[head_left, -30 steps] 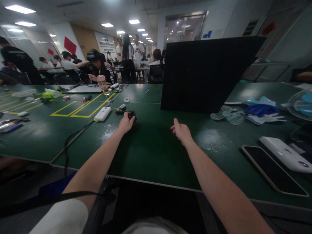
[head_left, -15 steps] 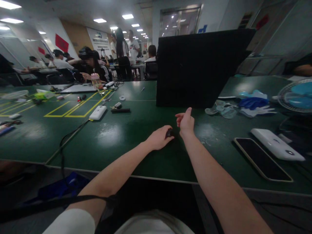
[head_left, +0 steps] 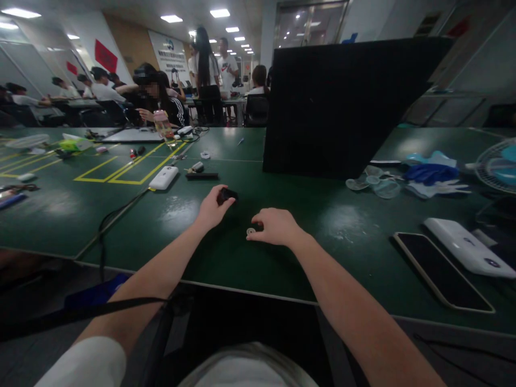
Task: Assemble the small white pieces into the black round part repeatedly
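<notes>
My left hand [head_left: 212,207] is closed round a small black object [head_left: 228,194], gripped between thumb and fingers over the green table. Its exact kind is hard to make out. Closer to me and to the right, my right hand [head_left: 277,226] is curled in a pinch. At its fingertips shows a small pale disc-shaped piece [head_left: 250,231], with a dark part behind it inside the fingers. The two hands are apart from each other.
A large black box-like panel [head_left: 322,107] stands ahead. At right lie a phone [head_left: 443,271], a white device [head_left: 463,242], gloves [head_left: 433,174] and a fan [head_left: 500,166]. Leftward are a white power bank [head_left: 164,178], a black bar [head_left: 202,176] and a bottle [head_left: 162,124]. Other people sit beyond.
My left hand has moved left and away from me with the black object. My right hand has come down and left, and a pale disc-shaped piece now shows at its fingertips.
</notes>
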Motion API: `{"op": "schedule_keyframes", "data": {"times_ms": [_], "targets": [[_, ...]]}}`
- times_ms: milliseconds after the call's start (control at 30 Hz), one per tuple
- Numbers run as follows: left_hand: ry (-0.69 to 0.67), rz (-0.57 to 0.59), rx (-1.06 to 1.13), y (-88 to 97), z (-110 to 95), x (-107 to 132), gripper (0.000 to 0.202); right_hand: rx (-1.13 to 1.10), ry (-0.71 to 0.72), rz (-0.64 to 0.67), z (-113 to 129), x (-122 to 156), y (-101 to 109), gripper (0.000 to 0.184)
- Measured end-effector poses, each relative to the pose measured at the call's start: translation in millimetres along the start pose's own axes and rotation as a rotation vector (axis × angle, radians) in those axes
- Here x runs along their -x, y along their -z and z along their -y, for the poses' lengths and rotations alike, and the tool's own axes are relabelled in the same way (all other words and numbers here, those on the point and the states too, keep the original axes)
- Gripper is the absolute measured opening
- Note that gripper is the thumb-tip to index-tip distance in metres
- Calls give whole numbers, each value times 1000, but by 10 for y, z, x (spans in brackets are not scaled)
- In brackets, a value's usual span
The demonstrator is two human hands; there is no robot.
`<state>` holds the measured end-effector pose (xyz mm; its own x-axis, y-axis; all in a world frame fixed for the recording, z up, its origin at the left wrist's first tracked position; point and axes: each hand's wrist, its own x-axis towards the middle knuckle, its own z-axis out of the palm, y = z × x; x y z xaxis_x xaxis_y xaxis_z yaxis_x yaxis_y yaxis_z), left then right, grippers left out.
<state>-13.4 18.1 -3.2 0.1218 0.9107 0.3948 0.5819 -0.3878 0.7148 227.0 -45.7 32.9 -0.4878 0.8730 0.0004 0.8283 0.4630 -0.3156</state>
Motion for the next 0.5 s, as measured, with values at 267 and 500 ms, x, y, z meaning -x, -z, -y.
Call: {"op": "schedule_keyframes", "data": {"times_ms": [267, 500], "targets": [[-161, 231, -164, -109, -180, 120, 52, -33, 11, -251, -74, 23, 24, 29], [-164, 396, -42, -144, -255, 192, 50, -76, 16, -374, 38, 3, -32, 31]]}}
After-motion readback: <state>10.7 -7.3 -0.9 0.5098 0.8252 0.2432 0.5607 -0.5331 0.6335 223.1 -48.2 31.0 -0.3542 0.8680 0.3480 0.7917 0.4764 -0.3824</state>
